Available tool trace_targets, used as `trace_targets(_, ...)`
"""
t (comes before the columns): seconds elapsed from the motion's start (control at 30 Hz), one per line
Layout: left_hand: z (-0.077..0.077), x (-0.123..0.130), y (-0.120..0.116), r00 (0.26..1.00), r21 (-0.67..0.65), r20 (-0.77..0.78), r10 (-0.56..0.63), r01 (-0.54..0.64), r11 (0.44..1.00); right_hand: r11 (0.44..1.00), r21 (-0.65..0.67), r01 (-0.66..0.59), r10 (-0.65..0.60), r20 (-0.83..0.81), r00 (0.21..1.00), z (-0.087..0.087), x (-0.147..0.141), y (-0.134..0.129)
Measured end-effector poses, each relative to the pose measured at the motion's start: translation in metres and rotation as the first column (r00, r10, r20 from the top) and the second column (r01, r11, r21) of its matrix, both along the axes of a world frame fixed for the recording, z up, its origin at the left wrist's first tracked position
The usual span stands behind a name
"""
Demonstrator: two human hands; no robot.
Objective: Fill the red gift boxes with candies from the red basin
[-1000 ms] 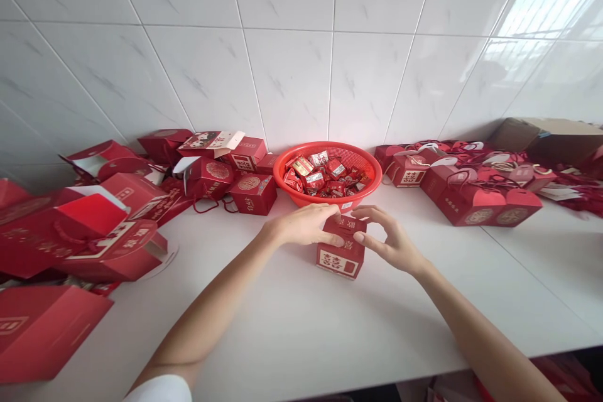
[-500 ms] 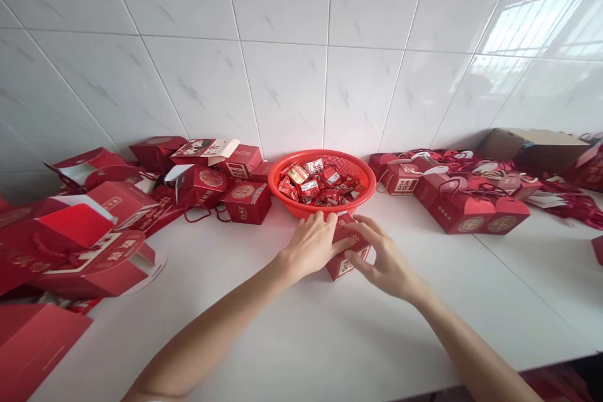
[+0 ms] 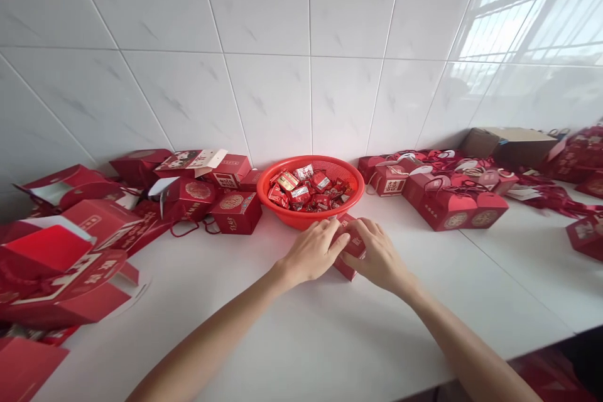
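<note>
At the far left, a heap of red boxes [image 3: 106,220] lies along the table [image 3: 264,352], some with their flaps up; one open box [image 3: 49,248] shows its bright red inside. At the heap's right end, a patterned box [image 3: 235,211] bears a round gold design on top, with a cord [image 3: 188,230] just beside it. Next comes a red plastic basket [image 3: 277,217] near the tiled wall [image 3: 264,107], filled with wrapped sweets [image 3: 301,191]. Just in front of it, the left hand [image 3: 308,251] grasps the left side of a small box [image 3: 345,269] on the table, its thumb over the top. The right hand [image 3: 379,260] grasps the same box from the right, fingers bent over the top, covering much of it. Farther right stand a box with a white panel [image 3: 391,183] and, nearer, a long box [image 3: 471,217] with two round gold designs. Behind these lie a cardboard box [image 3: 509,138] and, at the right edge, more red packaging [image 3: 577,154].
</note>
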State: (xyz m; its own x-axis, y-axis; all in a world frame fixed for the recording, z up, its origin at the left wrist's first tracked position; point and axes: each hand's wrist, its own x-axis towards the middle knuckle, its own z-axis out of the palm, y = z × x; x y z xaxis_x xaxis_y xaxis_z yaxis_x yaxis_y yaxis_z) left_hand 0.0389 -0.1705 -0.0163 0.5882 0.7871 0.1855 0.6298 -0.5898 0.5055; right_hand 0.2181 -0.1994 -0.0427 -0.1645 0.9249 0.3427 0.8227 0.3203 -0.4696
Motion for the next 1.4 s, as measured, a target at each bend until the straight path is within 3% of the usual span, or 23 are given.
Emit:
trace_targets(0.1,-0.004,-0.001,0.004,0.991,-0.03,0.125,-0.053,0.057,0.998,0.999,-0.014,0.045,-0.046,-0.069,0.997,0.006,0.025,0.018)
trace_targets(0.2,-0.012,-0.001,0.01,0.986,-0.04,0.149,-0.076,0.083,0.996,0.977,0.056,0.207,-0.204,-0.057,0.977,0.009,0.066,0.048)
trace_targets(0.33,-0.039,0.002,0.019,0.975,-0.038,0.18,-0.131,0.14,0.989,0.899,0.139,0.416,-0.421,0.012,0.907,0.004,0.122,0.092)
trace_targets(0.43,-0.067,0.007,0.024,0.964,-0.019,0.222,-0.149,0.157,0.987,0.885,0.199,0.42,-0.435,0.038,0.9,-0.008,0.148,0.118)
trace_targets(0.53,-0.085,0.009,0.024,0.961,0.007,0.222,-0.165,0.167,0.986,0.891,0.296,0.345,-0.382,0.078,0.921,-0.023,0.16,0.135)
trace_targets(0.73,-0.087,0.009,0.021,0.956,0.015,0.231,-0.18,0.182,0.983,0.835,0.395,0.382,-0.454,0.105,0.885,-0.051,0.161,0.151)
trace_targets(0.9,-0.088,0.009,0.022,0.956,0.029,0.219,-0.196,0.194,0.98,0.753,0.447,0.482,-0.564,0.062,0.823,-0.059,0.145,0.156)
trace_targets(1.07,-0.088,0.009,0.021,0.959,0.049,0.197,-0.203,0.197,0.979,0.739,0.421,0.526,-0.596,0.042,0.802,-0.055,0.133,0.16)
trace_targets(1.23,-0.086,0.009,0.02,0.961,0.057,0.188,-0.203,0.196,0.979,0.743,0.409,0.531,-0.604,0.066,0.794,-0.044,0.116,0.148)
trace_targets(1.33,-0.085,0.01,0.02,0.962,0.052,0.183,-0.202,0.195,0.979,0.794,0.386,0.47,-0.566,0.187,0.803,-0.026,0.096,0.143)
trace_targets(1.4,-0.086,0.01,0.019,0.964,0.05,0.18,-0.196,0.19,0.981,0.853,0.287,0.435,-0.513,0.317,0.798,-0.012,0.081,0.146)
